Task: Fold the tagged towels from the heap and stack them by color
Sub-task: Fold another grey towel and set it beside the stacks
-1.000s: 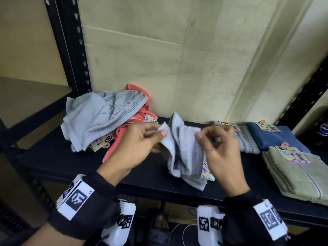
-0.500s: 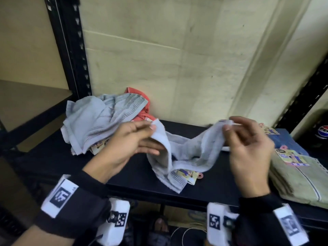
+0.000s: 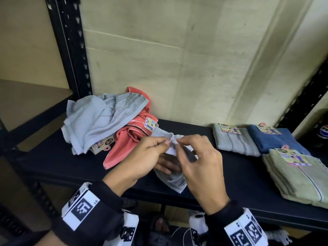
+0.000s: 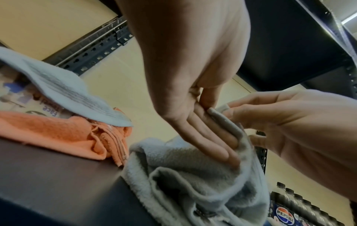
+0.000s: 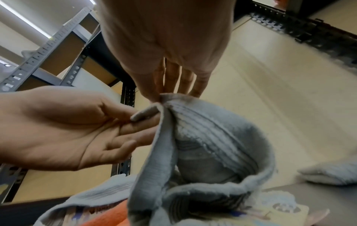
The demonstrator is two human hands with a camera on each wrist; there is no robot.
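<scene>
While three folded piles are sitting at three o'clock, the left hand (image 3: 142, 157) and right hand (image 3: 198, 162) are both pinching the soft grey striped towel (image 3: 174, 180) above the black shelf (image 3: 53, 160). The messy grey and orange heap (image 3: 110, 121) at ten o'clock is waiting.

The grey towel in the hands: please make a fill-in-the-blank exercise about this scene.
1. Both hands pinch the corners of a ___ towel.
2. In the heap, a grey towel lies over a ___ one.
3. The folded blue towel lies between a folded grey towel and the ___ stack.

Missing words: grey; orange; green
</scene>
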